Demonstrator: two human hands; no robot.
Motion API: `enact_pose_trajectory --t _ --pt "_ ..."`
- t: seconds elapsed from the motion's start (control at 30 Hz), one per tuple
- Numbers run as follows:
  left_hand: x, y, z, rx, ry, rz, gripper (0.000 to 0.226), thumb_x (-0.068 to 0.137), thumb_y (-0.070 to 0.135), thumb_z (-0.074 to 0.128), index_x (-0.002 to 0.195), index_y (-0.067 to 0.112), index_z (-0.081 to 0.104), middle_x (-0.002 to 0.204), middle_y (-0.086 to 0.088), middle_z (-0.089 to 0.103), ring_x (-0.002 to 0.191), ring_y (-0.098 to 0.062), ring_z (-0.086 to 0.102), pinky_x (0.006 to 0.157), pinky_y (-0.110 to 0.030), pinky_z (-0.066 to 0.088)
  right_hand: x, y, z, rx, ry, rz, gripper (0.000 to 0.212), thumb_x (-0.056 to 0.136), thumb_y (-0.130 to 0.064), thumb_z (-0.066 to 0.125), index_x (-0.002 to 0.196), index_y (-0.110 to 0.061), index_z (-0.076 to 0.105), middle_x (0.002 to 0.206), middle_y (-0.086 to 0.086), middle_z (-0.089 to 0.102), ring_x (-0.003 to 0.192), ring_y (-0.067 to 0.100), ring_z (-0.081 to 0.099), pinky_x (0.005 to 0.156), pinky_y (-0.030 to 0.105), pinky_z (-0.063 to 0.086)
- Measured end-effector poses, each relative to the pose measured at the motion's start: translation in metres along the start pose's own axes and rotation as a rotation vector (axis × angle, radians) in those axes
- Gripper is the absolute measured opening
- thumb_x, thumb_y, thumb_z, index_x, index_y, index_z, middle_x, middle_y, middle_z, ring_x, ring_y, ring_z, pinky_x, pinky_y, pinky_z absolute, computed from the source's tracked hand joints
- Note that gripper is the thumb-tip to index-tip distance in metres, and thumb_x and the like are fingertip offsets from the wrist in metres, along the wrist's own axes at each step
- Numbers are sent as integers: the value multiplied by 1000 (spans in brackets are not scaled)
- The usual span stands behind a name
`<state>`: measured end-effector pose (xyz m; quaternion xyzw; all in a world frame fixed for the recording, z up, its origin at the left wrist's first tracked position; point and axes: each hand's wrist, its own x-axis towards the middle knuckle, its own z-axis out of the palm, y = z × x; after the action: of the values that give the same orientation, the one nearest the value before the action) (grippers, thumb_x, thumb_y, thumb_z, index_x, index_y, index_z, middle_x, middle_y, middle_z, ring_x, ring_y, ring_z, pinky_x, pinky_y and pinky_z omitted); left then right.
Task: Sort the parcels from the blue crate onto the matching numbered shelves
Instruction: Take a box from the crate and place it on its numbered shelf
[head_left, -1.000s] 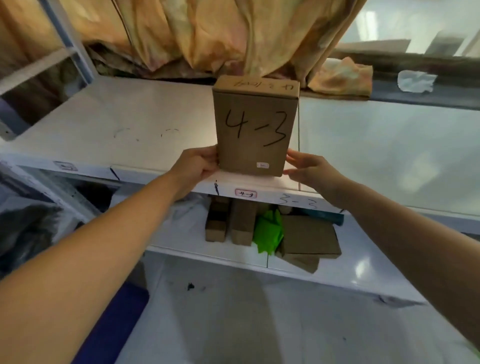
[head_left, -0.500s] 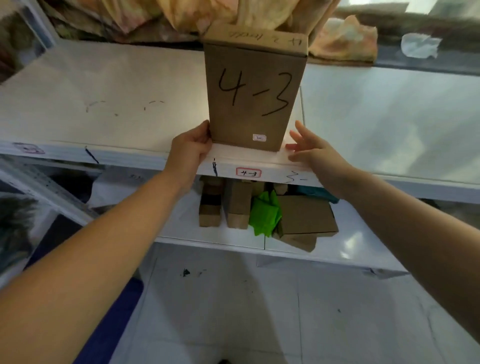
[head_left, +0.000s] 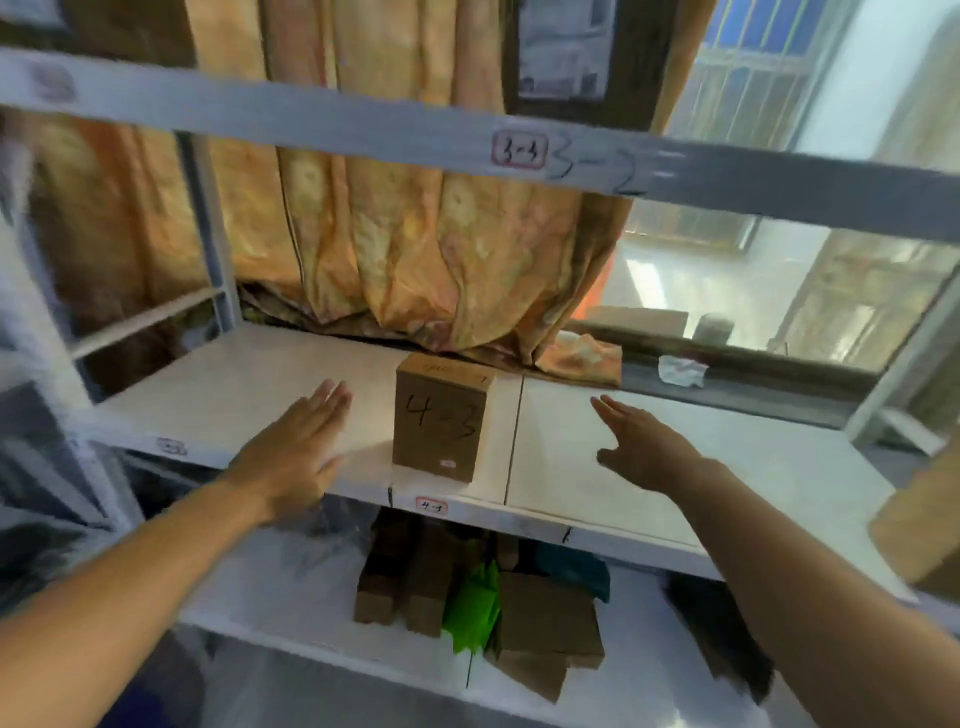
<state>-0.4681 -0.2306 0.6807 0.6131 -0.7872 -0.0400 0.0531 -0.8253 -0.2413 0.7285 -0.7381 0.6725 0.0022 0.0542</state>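
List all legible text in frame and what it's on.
"4-3": handwritten on the cardboard box.
"4-3": shelf-edge label below the box.
"3-3": upper-beam label.
"3-2", probably: marker writing beside it, blurred.
Unreadable: box-top writing, box sticker, left edge label.

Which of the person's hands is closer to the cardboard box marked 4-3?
Left. The left hand is just left of the box, not touching; the right hand sits farther off to its right.

Writing on top of the 4-3 parcel (head_left: 440, 421) is too smeared to read, same with the little shelf tag (head_left: 171, 446) on the left. A brown box (head_left: 919, 530) is cut off at right.
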Motion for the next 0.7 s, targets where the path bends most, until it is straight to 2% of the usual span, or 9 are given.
enact_pose_trajectory --t 0.1,0.17,0.27,0.33,0.43,0.57,0.7 --pt "-36 63 -76 -2 208 45 73 98 39 36 148 23 -15 152 10 -26 141 -4 -19 116 -26 -3 -47 -2 -60 -99 115 -136 71 92 -25 51 152 -17 12 160 2 11 147 21 15 119 35 19" --pt "-54 106 -121 9 290 84 74 97 42 35 149 23 -15 155 10 -23 143 -7 -20 119 -31 0 -81 0 -104 -146 202 -167 68 92 -26 50 151 -18 17 159 2 17 146 21 19 119 34 18" --pt "-71 163 -186 61 412 89 71 98 40 33 150 18 -12 157 5 -19 141 -5 -20 116 -27 -7 -128 1 -165 -188 345 -199 62 93 -28 50 149 -20 25 156 -1 26 143 21 26 116 33 19" --pt "-82 195 -221 97 392 51 68 100 38 29 149 14 -10 158 2 -17 144 -9 -17 116 -27 -7 -154 -2 -196 -183 419 -194 56 94 -24 47 147 -19 30 155 0 29 142 23 29 115 34 22" --pt "-99 227 -256 158 277 -11 65 100 39 27 150 14 -7 158 0 -14 146 -13 -13 119 -34 -2 -181 -13 -232 -176 468 -174 49 93 -23 47 141 -15 39 147 5 40 135 25 38 111 38 30" --pt "-120 232 -273 126 120 -103 65 99 43 26 151 17 -3 159 1 -9 147 -17 -7 121 -44 5 -204 -32 -255 -65 438 -211 42 88 -27 52 129 -21 50 128 5 58 117 25 53 97 41 46" --pt "-156 213 -264 99 43 -173 65 99 40 29 151 13 -1 159 -3 -9 147 -19 -6 121 -40 5 -220 -46 -245 -59 373 -205 45 85 -28 52 129 -23 50 127 6 58 114 27 55 96 42 48"
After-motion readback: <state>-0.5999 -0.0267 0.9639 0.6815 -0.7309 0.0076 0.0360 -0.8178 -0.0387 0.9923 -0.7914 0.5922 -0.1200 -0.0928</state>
